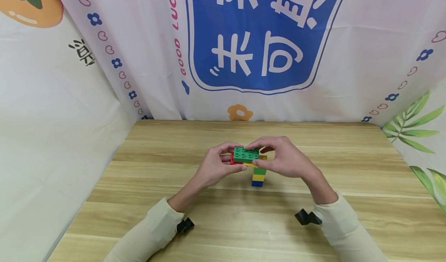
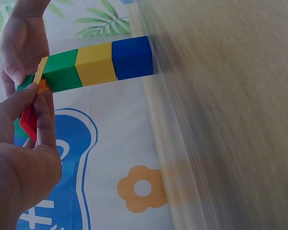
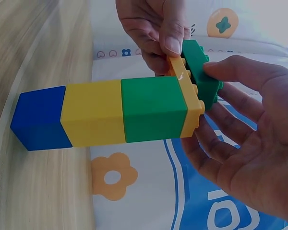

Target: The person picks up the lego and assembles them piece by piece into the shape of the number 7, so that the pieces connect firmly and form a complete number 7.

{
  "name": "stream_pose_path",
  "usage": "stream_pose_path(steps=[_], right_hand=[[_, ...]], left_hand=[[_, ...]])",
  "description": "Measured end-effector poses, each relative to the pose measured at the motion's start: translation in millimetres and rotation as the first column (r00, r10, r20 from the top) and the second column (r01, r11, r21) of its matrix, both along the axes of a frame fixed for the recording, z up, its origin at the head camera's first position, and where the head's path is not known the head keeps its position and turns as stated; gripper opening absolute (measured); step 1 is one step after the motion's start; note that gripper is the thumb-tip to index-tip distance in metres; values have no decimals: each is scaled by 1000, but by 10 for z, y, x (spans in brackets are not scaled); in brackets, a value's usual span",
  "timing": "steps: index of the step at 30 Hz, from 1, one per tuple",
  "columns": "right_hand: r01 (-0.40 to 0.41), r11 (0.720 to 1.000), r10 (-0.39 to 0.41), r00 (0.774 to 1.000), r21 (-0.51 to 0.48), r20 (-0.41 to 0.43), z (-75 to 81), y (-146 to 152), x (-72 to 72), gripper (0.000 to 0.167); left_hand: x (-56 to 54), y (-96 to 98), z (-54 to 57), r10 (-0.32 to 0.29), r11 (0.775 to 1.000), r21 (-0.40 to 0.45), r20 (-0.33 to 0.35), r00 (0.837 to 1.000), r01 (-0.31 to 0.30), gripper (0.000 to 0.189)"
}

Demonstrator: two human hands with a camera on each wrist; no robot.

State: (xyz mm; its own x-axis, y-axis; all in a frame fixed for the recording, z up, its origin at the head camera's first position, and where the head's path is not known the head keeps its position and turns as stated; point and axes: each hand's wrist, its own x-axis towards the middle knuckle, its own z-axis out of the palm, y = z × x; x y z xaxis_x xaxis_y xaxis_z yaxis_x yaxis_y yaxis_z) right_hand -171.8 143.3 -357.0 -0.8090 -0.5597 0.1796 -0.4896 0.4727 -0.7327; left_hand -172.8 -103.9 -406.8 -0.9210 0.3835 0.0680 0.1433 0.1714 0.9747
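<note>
A small tower of toy building bricks stands upright on the table, with a blue brick at the bottom, a yellow brick above it and a green brick third. Across its top lies a thin yellow plate, jutting out to the left. My left hand pinches the jutting end, where a red plate also sits between the fingers. Thumb and fingers of my right hand pinch a studded green brick over the plates. Whether this brick touches the plates is unclear.
The wooden table runs back to a white printed cloth with a blue panel. Black camera mounts stick out from both wrists, low over the table.
</note>
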Motion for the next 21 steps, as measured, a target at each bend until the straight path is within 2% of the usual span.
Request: stream_pose_path(steps=[7, 21], right_hand=[[-15, 1000, 15, 1000, -1, 4, 7, -46, 1, 36], [8, 1000, -8, 1000, 15, -14, 10, -86, 21, 35]], left_hand=[[-9, -5, -1, -20, 1000, 18, 1, 1000, 19, 54], [-11, 0, 4, -21, 1000, 23, 6, 1000, 21, 54]])
